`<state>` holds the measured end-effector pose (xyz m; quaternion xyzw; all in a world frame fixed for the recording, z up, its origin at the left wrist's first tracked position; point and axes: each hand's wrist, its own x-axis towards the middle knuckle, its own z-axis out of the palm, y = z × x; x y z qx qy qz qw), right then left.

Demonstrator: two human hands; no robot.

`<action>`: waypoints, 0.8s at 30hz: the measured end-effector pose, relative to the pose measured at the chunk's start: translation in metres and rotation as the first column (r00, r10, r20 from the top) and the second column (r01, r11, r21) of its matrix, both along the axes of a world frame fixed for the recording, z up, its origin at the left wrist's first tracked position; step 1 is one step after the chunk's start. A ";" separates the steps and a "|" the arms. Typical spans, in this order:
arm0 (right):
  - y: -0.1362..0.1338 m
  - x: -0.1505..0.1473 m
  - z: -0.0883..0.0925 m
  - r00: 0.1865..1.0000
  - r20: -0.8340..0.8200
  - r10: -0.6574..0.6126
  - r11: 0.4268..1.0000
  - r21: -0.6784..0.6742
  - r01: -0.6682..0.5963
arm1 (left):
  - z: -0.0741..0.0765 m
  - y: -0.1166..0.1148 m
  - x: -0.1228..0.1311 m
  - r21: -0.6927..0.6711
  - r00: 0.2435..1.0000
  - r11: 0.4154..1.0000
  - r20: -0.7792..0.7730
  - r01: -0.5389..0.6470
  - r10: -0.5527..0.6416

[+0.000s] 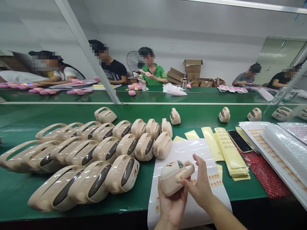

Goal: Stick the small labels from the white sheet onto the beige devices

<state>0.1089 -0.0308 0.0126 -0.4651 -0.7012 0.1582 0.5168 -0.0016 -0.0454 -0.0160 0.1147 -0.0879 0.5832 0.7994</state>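
Note:
My left hand cradles a beige plastic handheld device from below, palm up. The device has a loop handle, a dark oval window and a small floral sticker on top. My right hand grips the device at its handle end, thumb and fingers around the loop. Beneath both hands lies a white glossy sheet carrying small printed stickers. Many matching beige devices lie in rows on the left, close to my left hand.
Stacked yellow sticker strips, a phone, a red bubble bag and clear-wrapped sticker sheets lie to the right on the green workbench. Beyond a metal rail, several people work at a far bench with pink items and cardboard boxes.

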 end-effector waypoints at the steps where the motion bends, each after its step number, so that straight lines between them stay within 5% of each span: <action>1: 0.001 -0.002 0.000 0.999 -0.030 0.041 0.998 -0.056 -0.042 | -0.001 0.000 0.000 -0.015 1.000 1.000 -0.004 0.003 -0.003; 10: 0.004 -0.012 -0.016 0.970 -0.237 0.058 0.973 -0.203 -0.108 | 0.010 -0.014 -0.017 -0.044 0.994 0.995 -0.075 -0.085 0.081; 14: -0.013 -0.012 -0.040 0.989 0.003 0.146 0.964 -0.224 -0.142 | 0.016 -0.027 -0.048 -0.107 0.947 0.945 -0.124 -0.310 0.297; 18: -0.033 -0.017 -0.061 0.911 0.351 0.215 0.973 -0.154 -0.170 | 0.015 -0.036 -0.071 -0.198 0.884 0.865 -0.191 -0.461 0.428; 24: -0.034 -0.017 -0.069 0.864 0.460 0.202 0.979 -0.060 -0.197 | -0.008 -0.036 -0.085 -0.215 0.745 0.752 -0.454 -0.623 0.488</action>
